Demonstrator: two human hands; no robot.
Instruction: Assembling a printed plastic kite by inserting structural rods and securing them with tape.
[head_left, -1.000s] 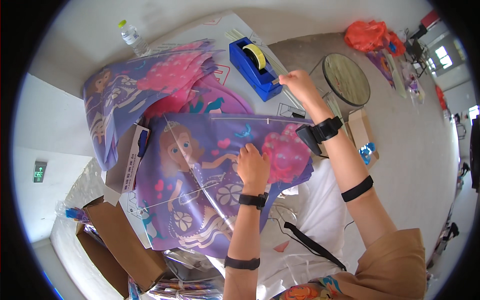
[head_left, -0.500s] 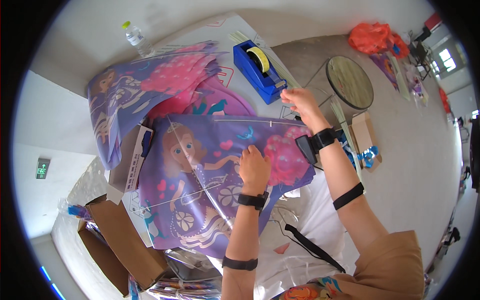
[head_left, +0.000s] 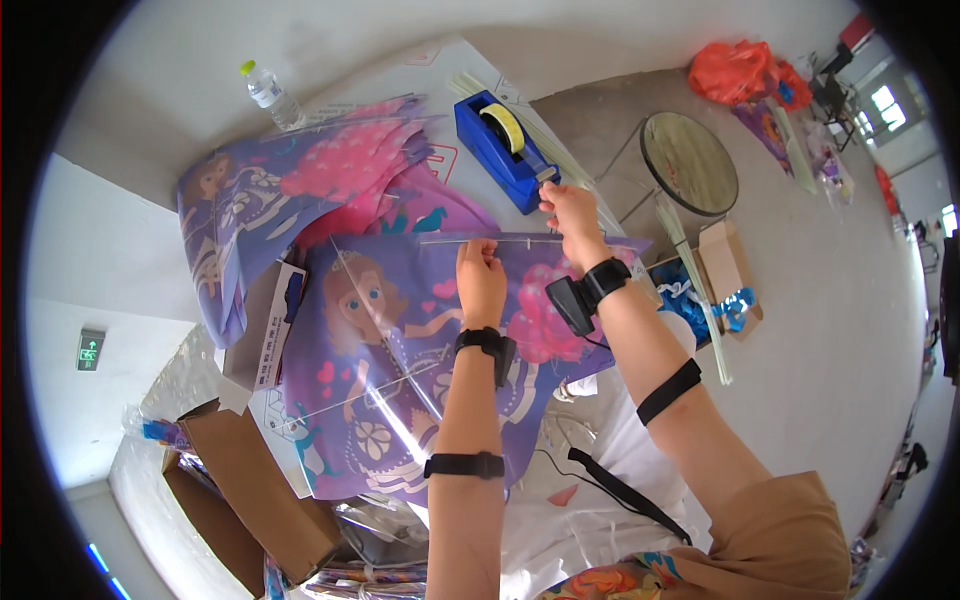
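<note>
A purple kite sheet [head_left: 335,415], printed with a princess figure and pink flowers, lies spread before me with thin rods across it. My left hand [head_left: 481,285] is at its far edge, fingers curled down on the thin white rod [head_left: 437,242] that runs along that edge. My right hand [head_left: 572,218] is pinched at the front end of a blue tape dispenser [head_left: 497,150] holding a yellow tape roll [head_left: 503,128]. Whatever lies between those fingertips is too small to make out. Black bands circle both wrists and forearms.
More printed sheets [head_left: 340,160] are piled at the far left, near a water bottle [head_left: 268,95]. Thin rods [head_left: 690,270] lean beside a round stool [head_left: 690,163] and a small box [head_left: 728,265] at right. An open cardboard box [head_left: 255,485] stands lower left.
My left hand has moved from the sheet's middle to the rod at its far edge. My right hand has shifted slightly left, staying by the dispenser's front, its fingers now closer together.
</note>
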